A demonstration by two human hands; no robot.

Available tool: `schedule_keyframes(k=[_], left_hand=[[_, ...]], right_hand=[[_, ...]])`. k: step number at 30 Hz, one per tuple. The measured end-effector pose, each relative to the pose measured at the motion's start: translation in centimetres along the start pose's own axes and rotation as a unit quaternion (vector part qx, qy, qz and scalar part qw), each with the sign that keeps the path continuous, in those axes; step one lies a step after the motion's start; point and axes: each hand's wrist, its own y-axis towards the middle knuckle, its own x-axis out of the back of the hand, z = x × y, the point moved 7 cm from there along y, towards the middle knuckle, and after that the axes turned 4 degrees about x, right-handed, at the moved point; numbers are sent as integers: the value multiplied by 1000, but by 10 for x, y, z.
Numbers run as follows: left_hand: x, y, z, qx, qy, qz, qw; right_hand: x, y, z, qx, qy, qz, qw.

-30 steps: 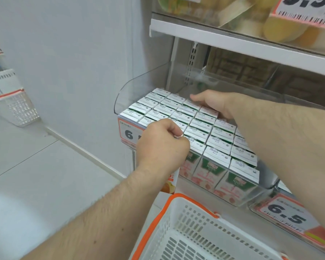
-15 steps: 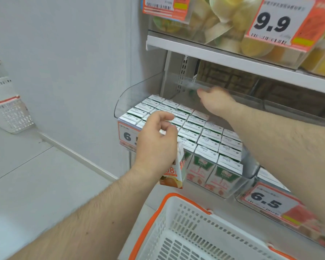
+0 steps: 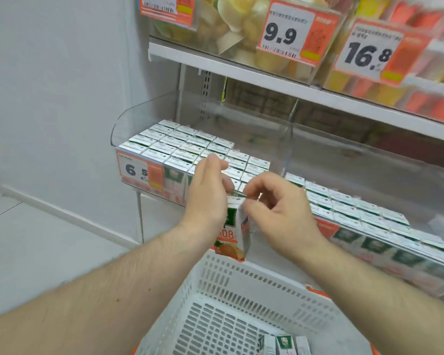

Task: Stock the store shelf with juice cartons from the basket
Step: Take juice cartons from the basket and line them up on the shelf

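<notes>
Left hand [image 3: 207, 201]: we hold one juice carton [image 3: 233, 231] upright, fingers curled round its left side, its long axis vertical, over the far rim of the basket [image 3: 244, 283].

Right hand [image 3: 277, 213]: fingertips [image 3: 249, 206] pinch the carton's top right corner; the other fingers are bent loosely above it. Both hands are on the carton, the left carrying it and the right seemingly steadying or taking it over.

Shelf bin [image 3: 144, 119]: just beyond and slightly above the carton, behind a clear front wall. Its rows of cartons [image 3: 180, 147] stand packed at left and front. Open floor shows at the back right of this bin, beside the clear divider [image 3: 289, 139]; we judge that gap the likely slot, up and forward from the hands, so the right hand has the shorter reach.

Second bin [image 3: 369, 213]: right of the divider, front rows filled.

Basket, near corner: a few more cartons [image 3: 283, 344] remain, lying low by the bottom edge.
</notes>
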Motion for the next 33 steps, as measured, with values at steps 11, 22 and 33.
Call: schedule_keyframes(k=[11,22,33], left_hand=[[-53,-48,0,-74,-45,241,967],[-98,-65,38,-101,133,339,926],[-142,-82,37,-153,190,356,902]], right_hand=[[59,-52,-20,-55,-75,7,996],[107,-70,-52,-164,172,-45,970],[150,-88,-73,-211,-14,-69,975]])
